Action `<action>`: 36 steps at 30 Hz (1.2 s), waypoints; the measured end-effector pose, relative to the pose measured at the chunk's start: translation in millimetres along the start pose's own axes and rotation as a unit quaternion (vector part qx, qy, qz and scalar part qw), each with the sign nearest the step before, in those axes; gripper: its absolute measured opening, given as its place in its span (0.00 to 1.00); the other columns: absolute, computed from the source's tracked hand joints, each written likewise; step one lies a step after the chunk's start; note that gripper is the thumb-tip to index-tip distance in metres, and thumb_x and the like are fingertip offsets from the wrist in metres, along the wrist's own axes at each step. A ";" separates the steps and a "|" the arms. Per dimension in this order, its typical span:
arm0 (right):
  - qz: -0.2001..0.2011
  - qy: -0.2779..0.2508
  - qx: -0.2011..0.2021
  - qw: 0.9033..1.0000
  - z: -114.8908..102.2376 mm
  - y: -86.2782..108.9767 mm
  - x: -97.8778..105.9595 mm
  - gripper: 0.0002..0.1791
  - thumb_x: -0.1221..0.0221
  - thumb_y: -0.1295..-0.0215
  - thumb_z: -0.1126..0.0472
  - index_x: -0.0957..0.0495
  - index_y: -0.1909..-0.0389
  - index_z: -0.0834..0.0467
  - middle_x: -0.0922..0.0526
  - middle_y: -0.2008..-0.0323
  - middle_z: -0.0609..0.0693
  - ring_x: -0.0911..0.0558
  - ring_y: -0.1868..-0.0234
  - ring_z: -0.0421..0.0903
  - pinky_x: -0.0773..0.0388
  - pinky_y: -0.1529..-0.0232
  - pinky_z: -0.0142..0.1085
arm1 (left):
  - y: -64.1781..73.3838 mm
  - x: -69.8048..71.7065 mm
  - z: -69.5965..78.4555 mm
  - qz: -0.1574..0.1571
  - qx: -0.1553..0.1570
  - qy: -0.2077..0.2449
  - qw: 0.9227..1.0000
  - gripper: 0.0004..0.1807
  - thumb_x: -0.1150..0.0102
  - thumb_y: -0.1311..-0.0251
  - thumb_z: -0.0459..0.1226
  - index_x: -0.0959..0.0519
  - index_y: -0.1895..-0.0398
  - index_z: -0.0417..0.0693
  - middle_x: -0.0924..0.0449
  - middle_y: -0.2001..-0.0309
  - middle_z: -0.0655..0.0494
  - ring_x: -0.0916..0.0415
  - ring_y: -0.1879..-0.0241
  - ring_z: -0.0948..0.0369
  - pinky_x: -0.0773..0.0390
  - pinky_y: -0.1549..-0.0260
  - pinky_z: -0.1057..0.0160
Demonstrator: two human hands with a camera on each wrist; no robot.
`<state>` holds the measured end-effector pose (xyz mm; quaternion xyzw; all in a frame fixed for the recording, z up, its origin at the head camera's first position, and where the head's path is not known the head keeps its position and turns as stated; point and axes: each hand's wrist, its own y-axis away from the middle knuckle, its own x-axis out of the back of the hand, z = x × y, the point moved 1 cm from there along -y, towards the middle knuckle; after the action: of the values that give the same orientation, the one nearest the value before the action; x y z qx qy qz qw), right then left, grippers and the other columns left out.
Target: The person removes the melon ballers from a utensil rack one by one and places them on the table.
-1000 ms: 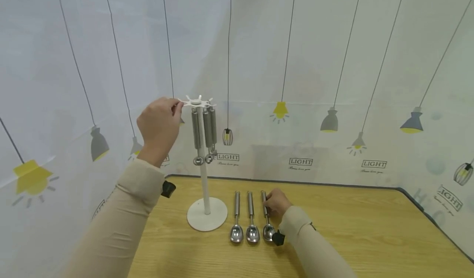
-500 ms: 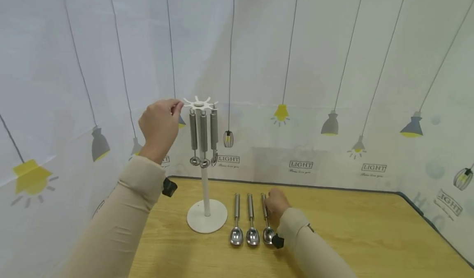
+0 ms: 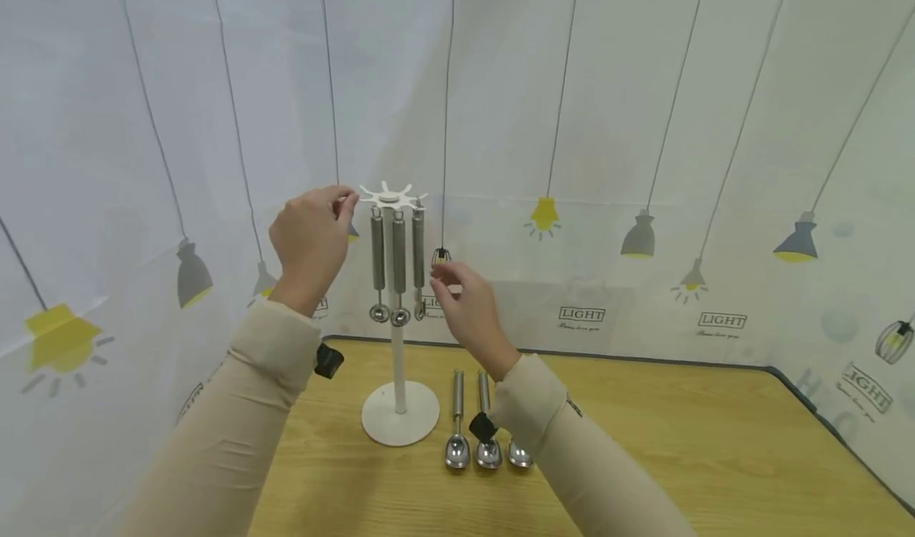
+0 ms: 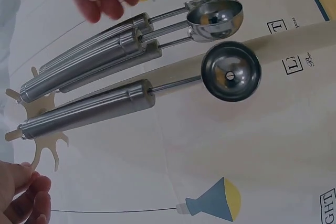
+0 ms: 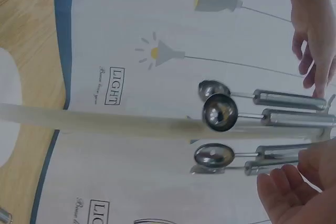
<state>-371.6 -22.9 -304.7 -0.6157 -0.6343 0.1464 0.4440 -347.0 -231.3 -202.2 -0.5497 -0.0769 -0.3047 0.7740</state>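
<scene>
A white stand [image 3: 389, 197] with a hooked top holds several steel melon ballers [image 3: 399, 263] by their handle rings. My left hand [image 3: 310, 235] pinches the tip of one bare hook [image 4: 35, 162] between thumb and fingers. To the right of the hanging tools, my right hand [image 3: 468, 310] is raised with nothing in it. Its fingers are loosely bent, with the thumb apart from them, close by the nearest baller's handle [image 5: 254, 169] in the right wrist view. Below, three steel scoops [image 3: 457, 450] lie side by side on the table, the rightmost mostly behind my right sleeve.
The stand's round white base [image 3: 400, 434] rests on the wood-grain table [image 3: 679, 434], left of the scoops. Behind the table rises a white backdrop [image 3: 500, 124] printed with hanging lamps. A dark edging [image 3: 643, 357] runs along the table's back.
My right hand has left the rightmost scoop and risen leftward to the hanging ballers. The stand's top has turned, shifting the ballers round, while my left hand stays at its edge.
</scene>
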 end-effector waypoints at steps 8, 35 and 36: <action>-0.019 -0.059 -0.011 0.998 -30.7 -15.5 -6.7 0.17 0.38 0.30 0.68 0.23 0.42 0.66 0.16 0.48 0.59 0.17 0.48 0.51 0.20 0.50 0.31 | 3.3 -1.5 9.3 0.003 -0.013 -0.005 1.000 0.11 0.39 0.29 0.44 0.12 0.50 0.53 0.11 0.63 0.51 0.22 0.75 0.53 0.31 0.79 0.55; -0.052 -0.046 -0.048 0.996 -35.6 -27.3 -9.3 0.34 0.38 0.31 0.71 0.35 0.26 0.60 0.16 0.50 0.59 0.14 0.56 0.51 0.17 0.62 0.29 | 6.2 -7.3 8.5 -0.008 -0.026 -0.009 1.000 0.12 0.39 0.28 0.43 0.13 0.49 0.51 0.13 0.69 0.50 0.25 0.79 0.55 0.35 0.82 0.59; -0.053 -0.045 -0.044 0.997 -35.3 -26.9 -9.4 0.34 0.38 0.31 0.71 0.35 0.26 0.60 0.16 0.50 0.59 0.14 0.56 0.51 0.17 0.62 0.29 | 6.2 -7.7 7.6 -0.008 -0.026 -0.010 1.000 0.12 0.39 0.28 0.43 0.13 0.49 0.51 0.13 0.70 0.50 0.25 0.79 0.55 0.35 0.82 0.59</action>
<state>-364.3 -49.6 -268.7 -0.5929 -0.6914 0.1214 0.3947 -348.0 -220.2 -207.7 -0.5719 -0.0809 -0.3074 0.7562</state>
